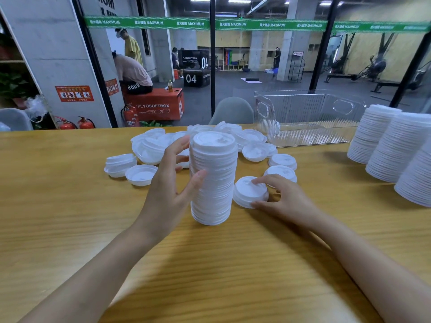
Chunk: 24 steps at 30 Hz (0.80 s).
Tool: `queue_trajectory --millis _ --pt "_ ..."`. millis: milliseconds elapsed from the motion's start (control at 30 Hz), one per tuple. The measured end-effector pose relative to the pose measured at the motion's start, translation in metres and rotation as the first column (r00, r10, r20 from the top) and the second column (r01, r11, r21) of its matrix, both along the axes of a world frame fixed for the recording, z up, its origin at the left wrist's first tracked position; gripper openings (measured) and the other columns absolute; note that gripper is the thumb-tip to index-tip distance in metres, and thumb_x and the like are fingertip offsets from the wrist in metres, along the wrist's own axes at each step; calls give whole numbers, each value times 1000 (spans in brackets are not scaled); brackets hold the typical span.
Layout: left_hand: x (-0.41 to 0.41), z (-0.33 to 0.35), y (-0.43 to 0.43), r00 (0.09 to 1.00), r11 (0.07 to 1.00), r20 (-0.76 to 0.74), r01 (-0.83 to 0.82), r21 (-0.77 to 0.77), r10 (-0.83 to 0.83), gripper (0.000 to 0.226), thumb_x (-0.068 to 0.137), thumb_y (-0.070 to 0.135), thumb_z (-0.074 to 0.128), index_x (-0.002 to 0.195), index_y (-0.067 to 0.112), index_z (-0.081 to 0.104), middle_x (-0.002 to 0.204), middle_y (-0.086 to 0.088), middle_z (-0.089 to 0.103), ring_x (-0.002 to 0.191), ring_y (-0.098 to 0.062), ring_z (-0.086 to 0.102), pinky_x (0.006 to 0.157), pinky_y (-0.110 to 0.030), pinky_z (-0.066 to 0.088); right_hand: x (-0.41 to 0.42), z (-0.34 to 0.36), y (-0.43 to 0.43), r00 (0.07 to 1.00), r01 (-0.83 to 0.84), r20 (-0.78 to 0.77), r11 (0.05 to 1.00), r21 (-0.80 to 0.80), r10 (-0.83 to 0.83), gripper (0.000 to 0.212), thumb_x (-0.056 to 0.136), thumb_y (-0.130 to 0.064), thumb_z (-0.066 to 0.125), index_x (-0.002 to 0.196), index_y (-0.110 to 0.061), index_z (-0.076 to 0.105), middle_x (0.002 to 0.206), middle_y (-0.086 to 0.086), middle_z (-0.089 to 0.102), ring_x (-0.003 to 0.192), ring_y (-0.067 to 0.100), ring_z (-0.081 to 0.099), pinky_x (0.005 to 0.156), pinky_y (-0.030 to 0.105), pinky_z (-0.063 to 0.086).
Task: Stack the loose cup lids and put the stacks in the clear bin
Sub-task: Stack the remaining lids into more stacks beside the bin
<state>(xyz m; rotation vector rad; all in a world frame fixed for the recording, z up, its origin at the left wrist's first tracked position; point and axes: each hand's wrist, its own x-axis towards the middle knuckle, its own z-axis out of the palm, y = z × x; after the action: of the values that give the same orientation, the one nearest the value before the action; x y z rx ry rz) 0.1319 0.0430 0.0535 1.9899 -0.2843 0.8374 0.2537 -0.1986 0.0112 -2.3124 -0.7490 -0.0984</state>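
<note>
The tall stack [213, 178] of white cup lids stood upright near the middle of the counter [233, 264], straight ahead of the person. The left hand [170, 183] was wrapped about its left side, thumb laid across the front and fingers reaching round behind. Just right of the stack's foot a single lid [249, 191] lay dome up on the wood, and the right hand [282, 197] pinched it, forefinger on top and thumb at the near rim. Beyond them the loose lids [161, 145] lay in a scattered heap, some dome up, some hollow side up, a few nested. The clear bin [307, 117], ribbed and with cut-out handles, stood at the far edge to the right, just behind the heap. Three finished stacks [394, 145] stood in a row near the bin's right end.

The counter was yellow wood with the grain running crosswise. A grey chair back [233, 110] showed past its far edge. Behind that rose a glass wall in black frames, crossed by a green band [210, 24]. Through it lay a dark-floored gym with concrete pillars. It held a red box [158, 106] marked PLYOSOFTBOX, with a person [133, 73] sitting bent over on it, black boxes [194, 78] marked 04, and red fire extinguishers [129, 115] by the wall
</note>
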Motion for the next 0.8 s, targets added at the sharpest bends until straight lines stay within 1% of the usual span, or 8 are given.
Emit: queue_trajectory --millis 133,233,367,467,567,633,700,800 --pt "1 -1 1 1000 1000 -4 1 2 -1 53 91 39 59 135 47 31 139 33 40 130 1 43 100 -10 35 -3 0 3 1000 -25 -12 994 109 27 37 81 -32 79 114 -34 63 124 -10 61 111 -8 52 85 -2 33" --pt "0 0 1 1000 1000 -6 1 3 -1 53 90 46 57 136 48 31 140 32 40 131 1 43 100 -11 35 -4 1 4 1000 -12 -26 989 149 16 34 81 -32 79 112 -34 64 119 -13 63 110 -12 52 84 0 36" --pt "0 0 0 1000 1000 -10 -3 1 3 52 91 41 59 135 47 31 141 30 41 129 3 43 99 -10 35 -5 1 4 996 29 -91 972 232 -9 29 83 -33 77 108 -38 64 116 -20 62 109 -6 55 85 6 41" --pt "-1 2 0 1000 1000 -4 -6 6 6 52 90 38 58 133 48 30 139 33 40 130 3 42 99 -9 34 -7 8 6 993 91 -103 943 320 -61 29 86 -30 74 114 -29 67 118 -14 63 110 6 57 91 16 45" --pt "-1 2 0 1000 1000 1 -8 9 8 52 91 38 58 133 48 30 139 33 40 131 3 41 99 -8 34 -15 28 11 992 112 -107 869 481 -68 32 90 -33 69 121 -29 62 121 -11 63 112 7 59 80 10 47" --pt "-1 2 0 1000 1000 -3 -8 3 8 52 91 40 58 134 48 30 141 30 40 132 3 41 99 -7 33 -24 46 18 995 91 -93 798 595 -44 30 92 -33 66 121 -30 60 121 -9 64 109 2 59 72 7 47" --pt "-2 2 0 1000 1000 -1 -10 6 10 52 90 45 58 134 50 29 141 29 40 132 3 40 101 -9 34 -32 63 27 999 23 -42 754 657 6 28 92 -32 65 119 -28 61 119 -7 66 105 1 61 71 10 48" --pt "-2 3 0 1000 1000 2 -14 7 13 54 88 49 57 134 49 30 142 26 41 129 4 43 101 -11 35 -38 82 41 995 -100 51 783 614 87 26 89 -34 69 114 -28 66 116 -10 68 107 1 60 81 11 47"
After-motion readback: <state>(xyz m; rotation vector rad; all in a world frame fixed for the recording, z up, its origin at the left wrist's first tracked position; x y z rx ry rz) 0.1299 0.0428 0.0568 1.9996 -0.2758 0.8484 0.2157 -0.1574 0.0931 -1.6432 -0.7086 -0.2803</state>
